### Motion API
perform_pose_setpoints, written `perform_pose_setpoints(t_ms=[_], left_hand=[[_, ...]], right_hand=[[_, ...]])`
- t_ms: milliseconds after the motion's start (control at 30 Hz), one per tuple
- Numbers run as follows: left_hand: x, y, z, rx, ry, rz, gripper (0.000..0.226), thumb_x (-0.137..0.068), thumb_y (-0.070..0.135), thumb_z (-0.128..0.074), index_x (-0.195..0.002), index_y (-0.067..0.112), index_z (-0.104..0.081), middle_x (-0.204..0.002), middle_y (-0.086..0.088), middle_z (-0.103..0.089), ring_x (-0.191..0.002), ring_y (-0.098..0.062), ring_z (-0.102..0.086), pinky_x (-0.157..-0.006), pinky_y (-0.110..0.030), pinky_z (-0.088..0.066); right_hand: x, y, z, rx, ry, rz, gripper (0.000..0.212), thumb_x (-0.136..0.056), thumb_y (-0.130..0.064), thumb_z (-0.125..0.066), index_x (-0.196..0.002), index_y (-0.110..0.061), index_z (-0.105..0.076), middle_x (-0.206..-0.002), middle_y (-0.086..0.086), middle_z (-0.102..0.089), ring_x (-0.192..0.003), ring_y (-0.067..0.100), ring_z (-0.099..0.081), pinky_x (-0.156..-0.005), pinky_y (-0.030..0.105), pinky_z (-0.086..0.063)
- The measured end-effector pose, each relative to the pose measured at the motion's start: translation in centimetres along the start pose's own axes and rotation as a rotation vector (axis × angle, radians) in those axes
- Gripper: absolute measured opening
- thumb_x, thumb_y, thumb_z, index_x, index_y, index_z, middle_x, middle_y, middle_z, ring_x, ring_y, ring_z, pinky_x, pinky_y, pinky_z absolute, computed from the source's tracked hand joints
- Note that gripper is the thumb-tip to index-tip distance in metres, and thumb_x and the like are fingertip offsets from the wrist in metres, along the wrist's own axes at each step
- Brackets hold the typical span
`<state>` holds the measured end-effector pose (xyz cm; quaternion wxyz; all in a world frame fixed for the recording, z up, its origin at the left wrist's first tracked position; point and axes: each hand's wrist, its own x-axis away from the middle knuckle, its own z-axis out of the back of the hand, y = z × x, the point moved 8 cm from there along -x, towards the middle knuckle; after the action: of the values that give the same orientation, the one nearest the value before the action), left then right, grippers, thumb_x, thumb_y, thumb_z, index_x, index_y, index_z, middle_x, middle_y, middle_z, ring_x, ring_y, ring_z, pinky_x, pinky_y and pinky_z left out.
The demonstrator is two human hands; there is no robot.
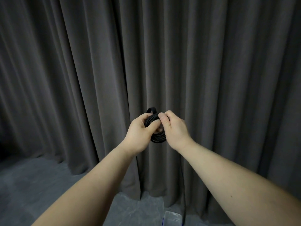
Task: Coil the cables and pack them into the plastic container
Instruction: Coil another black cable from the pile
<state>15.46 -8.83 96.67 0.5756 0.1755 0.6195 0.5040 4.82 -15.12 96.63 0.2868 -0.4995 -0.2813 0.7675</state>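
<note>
Black cable coil [157,132], held mid-air before curtain; left hand [140,132] gripped its side, right hand [175,128] pinched the top. Risk: loosened pinch lets loops spring apart. Plastic container [172,218] stood below.

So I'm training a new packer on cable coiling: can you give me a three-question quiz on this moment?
1. True or false: both hands hold the black cable coil.
2. Where is the clear plastic container? A) bottom edge of view, on the floor B) hanging on the curtain
3. What sticks up above the coil?

Key: 1 true, left hand and right hand both grip it. 2 A. 3 A black strap loop.
</note>
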Motion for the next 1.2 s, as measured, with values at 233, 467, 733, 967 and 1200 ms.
perform_pose_setpoints(t_ms=[233,467,733,967,1200], left_hand=[[-0.2,0.0,0.8,-0.139,0.14,-0.037,0.014,-0.097,0.02,-0.056,-0.084,0.017,-0.061,-0.07,0.003,-0.065,-0.066,-0.005,-0.059,-0.067,-0.021,-0.05],[-0.7,0.3,0.4,-0.156,0.116,-0.013,0.013,-0.097,0.023,-0.055,-0.085,0.019,-0.058,-0.073,0.002,-0.06,-0.067,-0.005,-0.053,-0.067,-0.02,-0.045],[0.4,-1.1,-2.8,0.676,-0.313,0.39,0.029,-0.089,0.022,-0.056,-0.117,0.019,-0.057,-0.087,0.0,-0.058,-0.093,-0.021,-0.058,-0.079,-0.051,-0.054],[-0.1,-1.2,-3.3,0.689,-0.115,0.261,0.012,-0.098,0.005,-0.045,-0.104,0.01,-0.054,-0.073,-0.002,-0.052,-0.073,-0.016,-0.057,-0.065,-0.035,-0.053],[-1.0,-1.6,-1.9,0.419,-0.034,0.169,0.019,-0.081,0.01,-0.054,-0.1,0.012,-0.055,-0.074,-0.002,-0.054,-0.065,-0.016,-0.049,-0.053,-0.03,-0.036]], right_hand=[[0.1,-0.4,-0.4,-0.091,0.021,-0.021,0.029,-0.099,-0.037,-0.044,-0.074,-0.024,-0.051,-0.069,-0.008,-0.059,-0.068,0.007,-0.053,-0.059,0.014,-0.038],[-0.1,-1.5,0.2,-0.13,0.086,0.005,0.022,-0.1,-0.033,-0.042,-0.085,-0.022,-0.054,-0.069,-0.011,-0.055,-0.066,0.002,-0.05,-0.059,0.012,-0.037],[-1.2,-0.3,1.9,-0.12,0.207,0.047,0.019,-0.099,-0.031,-0.046,-0.085,-0.029,-0.058,-0.073,-0.011,-0.06,-0.074,0.013,-0.056,-0.068,0.03,-0.044],[-1.3,-0.3,1.6,-0.119,0.189,0.019,0.018,-0.098,-0.032,-0.046,-0.085,-0.027,-0.057,-0.071,-0.011,-0.059,-0.073,0.012,-0.056,-0.066,0.027,-0.043],[-1.0,-0.2,0.6,-0.212,0.112,-0.022,0.02,-0.101,-0.028,-0.041,-0.095,-0.022,-0.059,-0.08,-0.008,-0.062,-0.078,0.008,-0.058,-0.073,0.026,-0.047]])
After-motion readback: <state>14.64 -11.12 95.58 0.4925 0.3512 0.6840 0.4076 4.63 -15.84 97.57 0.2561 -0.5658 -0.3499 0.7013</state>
